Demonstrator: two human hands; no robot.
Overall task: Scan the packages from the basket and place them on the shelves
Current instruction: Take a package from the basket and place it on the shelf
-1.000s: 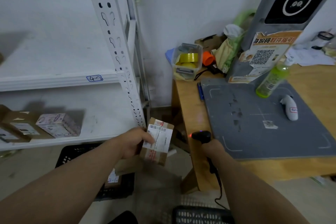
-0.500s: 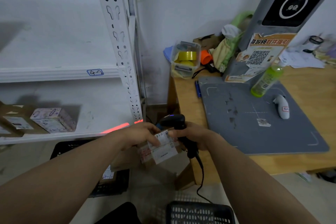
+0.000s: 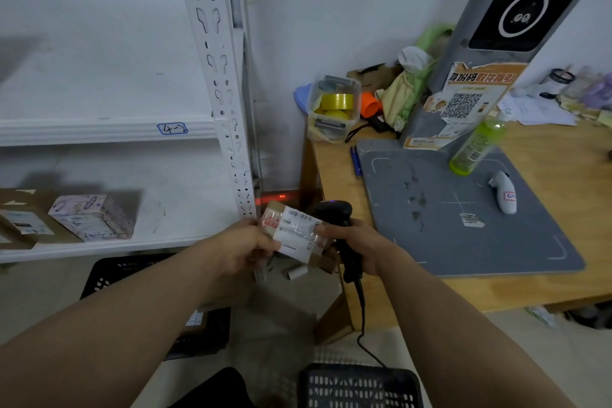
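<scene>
Left grip (image 3: 246,248) on package (image 3: 295,231) beside scanner (image 3: 333,211)

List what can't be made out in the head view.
- small brown cardboard package: label print is too small and blurred to read; both ends are covered by the left hand and right hand.
- black handheld barcode scanner: grip and trigger are hidden inside the right hand.
- black plastic mesh basket: cut off by the bottom edge, contents unseen.
- brown cardboard box on the lower shelf: cut off by the left edge.
</scene>
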